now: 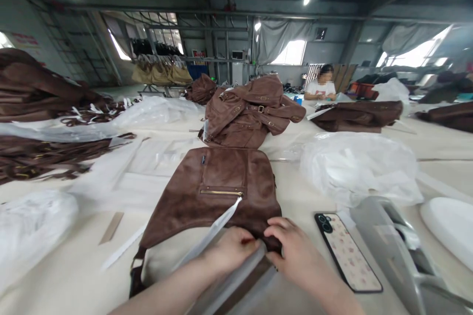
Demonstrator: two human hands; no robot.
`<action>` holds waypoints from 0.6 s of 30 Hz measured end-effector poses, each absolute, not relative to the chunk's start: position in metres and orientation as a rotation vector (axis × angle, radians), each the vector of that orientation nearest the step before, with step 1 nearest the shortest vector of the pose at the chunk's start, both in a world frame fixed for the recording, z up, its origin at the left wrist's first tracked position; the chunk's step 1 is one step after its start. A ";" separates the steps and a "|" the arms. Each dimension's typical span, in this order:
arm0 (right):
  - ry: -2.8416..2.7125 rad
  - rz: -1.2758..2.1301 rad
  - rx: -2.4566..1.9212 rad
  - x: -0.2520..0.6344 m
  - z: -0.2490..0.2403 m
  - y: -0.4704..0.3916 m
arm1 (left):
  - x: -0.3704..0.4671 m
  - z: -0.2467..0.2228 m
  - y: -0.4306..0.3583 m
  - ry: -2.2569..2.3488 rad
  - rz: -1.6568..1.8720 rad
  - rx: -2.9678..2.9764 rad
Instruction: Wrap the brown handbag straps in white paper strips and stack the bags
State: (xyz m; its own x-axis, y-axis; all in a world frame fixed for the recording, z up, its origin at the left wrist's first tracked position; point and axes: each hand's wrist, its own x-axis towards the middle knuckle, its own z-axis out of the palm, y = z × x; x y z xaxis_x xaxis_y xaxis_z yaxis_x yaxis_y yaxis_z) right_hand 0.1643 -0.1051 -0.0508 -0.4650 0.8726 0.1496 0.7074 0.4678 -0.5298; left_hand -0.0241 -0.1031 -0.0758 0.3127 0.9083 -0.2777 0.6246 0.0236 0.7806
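A brown leather bag lies flat, with a brass zipper across its pocket and a white strip at the zipper's right end. My left hand is closed at the bag's lower right edge, thumb and fingers pinched on white wrapping around the strap. Just to its right, my right hand has its fingers curled over the bag's lower right corner, gripping it. The brown strap shows partly through the wrapping below the hands.
A phone and a grey tape dispenser lie at right. Clear plastic bags sit behind them. Brown bags are heaped ahead, brown straps lie left. A person sits in the background.
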 end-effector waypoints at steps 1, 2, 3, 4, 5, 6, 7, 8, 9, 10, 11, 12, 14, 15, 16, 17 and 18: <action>-2.343 0.553 -1.314 0.163 -0.047 -0.107 | -0.023 -0.076 -0.103 1.412 0.421 1.681; -2.371 0.542 -1.304 0.162 -0.045 -0.108 | -0.022 -0.076 -0.104 1.423 0.437 1.673; -2.399 0.528 -1.296 0.160 -0.043 -0.109 | -0.022 -0.076 -0.103 1.431 0.443 1.667; -2.425 0.510 -1.293 0.159 -0.041 -0.109 | -0.021 -0.077 -0.103 1.439 0.438 1.669; -2.453 0.492 -1.288 0.157 -0.041 -0.108 | -0.021 -0.078 -0.102 1.446 0.424 1.674; -2.482 0.475 -1.281 0.156 -0.042 -0.108 | -0.021 -0.079 -0.102 1.451 0.406 1.682; -2.511 0.456 -1.270 0.154 -0.044 -0.107 | -0.021 -0.080 -0.101 1.451 0.390 1.695; -2.536 0.437 -1.254 0.153 -0.045 -0.106 | -0.021 -0.081 -0.100 1.450 0.382 1.706; -2.558 0.417 -1.235 0.152 -0.047 -0.105 | -0.022 -0.082 -0.099 1.447 0.383 1.715; -2.576 0.395 -1.218 0.151 -0.049 -0.104 | -0.022 -0.083 -0.098 1.442 0.391 1.718; -2.589 0.372 -1.207 0.151 -0.050 -0.103 | -0.022 -0.084 -0.098 1.441 0.402 1.719; -2.600 0.349 -1.200 0.150 -0.051 -0.102 | -0.022 -0.084 -0.097 1.441 0.409 1.725; -2.624 0.315 -1.187 0.149 -0.053 -0.100 | -0.022 -0.084 -0.098 1.453 0.419 1.735; -2.634 0.301 -1.183 0.149 -0.054 -0.099 | -0.022 -0.084 -0.098 1.470 0.424 1.758; -2.640 0.290 -1.180 0.149 -0.055 -0.097 | -0.022 -0.083 -0.100 1.497 0.433 1.802; -2.644 0.283 -1.176 0.148 -0.056 -0.096 | -0.022 -0.081 -0.102 1.524 0.445 1.871; -2.647 0.278 -1.172 0.148 -0.057 -0.094 | -0.023 -0.079 -0.105 1.544 0.457 1.962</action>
